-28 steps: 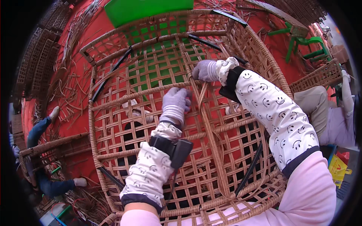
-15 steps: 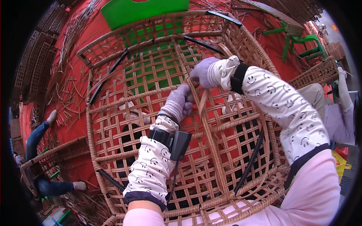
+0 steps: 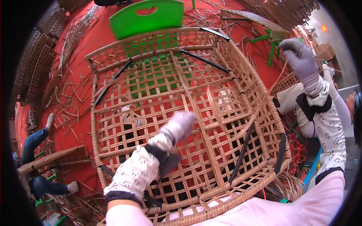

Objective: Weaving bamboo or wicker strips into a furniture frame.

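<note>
A large woven rattan basket frame (image 3: 222, 145) with an open lattice and black corner straps lies tilted across my lap. My right hand (image 3: 302, 62), in a grey-purple knit glove, is raised beyond the right side of the frame, its fingers curled round a long pale rattan strip (image 3: 258, 113). That strip hangs in a loop from the lattice near the middle rib, then climbs to the hand. Over the middle of the lattice is my left hand (image 3: 181, 123), gloved alike and smeared by motion; its fingers are unclear.
A green plastic chair (image 3: 171, 17) stands beyond the frame. Cut strips (image 3: 62, 101) litter the red floor. Stacked woven panels (image 3: 37, 71) rise at far left. Another person's leg (image 3: 34, 145) shows at left, and a seated person (image 3: 292, 100) is close by my right arm.
My right hand has swung from the middle rib out to the upper right, drawing the strip into a loop. My left hand has dropped slightly lower, away from the rib. The view has shifted.
</note>
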Demonstrator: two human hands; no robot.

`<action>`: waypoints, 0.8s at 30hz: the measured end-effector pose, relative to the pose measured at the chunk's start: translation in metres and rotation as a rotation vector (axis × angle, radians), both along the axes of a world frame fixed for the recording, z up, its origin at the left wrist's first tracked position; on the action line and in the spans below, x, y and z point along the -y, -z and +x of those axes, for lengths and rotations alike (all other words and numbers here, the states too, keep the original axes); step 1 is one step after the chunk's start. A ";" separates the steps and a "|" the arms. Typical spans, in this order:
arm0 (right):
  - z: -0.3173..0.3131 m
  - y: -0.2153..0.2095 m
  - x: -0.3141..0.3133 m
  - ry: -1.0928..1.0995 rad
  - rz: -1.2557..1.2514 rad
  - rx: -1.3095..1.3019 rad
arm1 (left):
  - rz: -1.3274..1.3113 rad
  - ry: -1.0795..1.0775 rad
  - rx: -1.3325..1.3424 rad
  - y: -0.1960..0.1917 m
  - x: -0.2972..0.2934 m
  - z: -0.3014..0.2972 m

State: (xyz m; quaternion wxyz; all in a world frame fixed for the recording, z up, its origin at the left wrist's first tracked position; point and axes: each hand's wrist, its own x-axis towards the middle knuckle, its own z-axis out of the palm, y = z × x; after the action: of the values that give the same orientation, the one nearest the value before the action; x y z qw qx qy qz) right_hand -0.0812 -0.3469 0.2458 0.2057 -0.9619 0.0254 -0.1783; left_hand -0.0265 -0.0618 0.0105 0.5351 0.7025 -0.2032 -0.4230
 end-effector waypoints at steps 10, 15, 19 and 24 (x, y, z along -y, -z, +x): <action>0.025 0.165 -0.131 -0.028 1.186 -1.315 | 0.081 0.770 -0.379 -0.153 -0.052 -0.084; 0.018 0.212 -0.166 0.244 2.160 -1.144 | 0.025 0.977 -0.310 -0.162 -0.070 -0.087; -0.017 0.147 -0.190 -0.019 1.858 -1.221 | -0.151 1.233 -0.042 -0.248 -0.108 -0.048; -0.025 0.129 -0.205 -0.287 0.856 -1.229 | 0.419 -0.035 1.339 -0.267 -0.136 0.008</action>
State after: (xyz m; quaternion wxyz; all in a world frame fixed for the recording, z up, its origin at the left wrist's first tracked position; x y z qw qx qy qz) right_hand -0.1059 -0.1417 0.1168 0.5305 -0.7184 0.0771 0.4433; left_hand -0.0190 0.0742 0.2779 0.1550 0.9035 -0.3916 0.0790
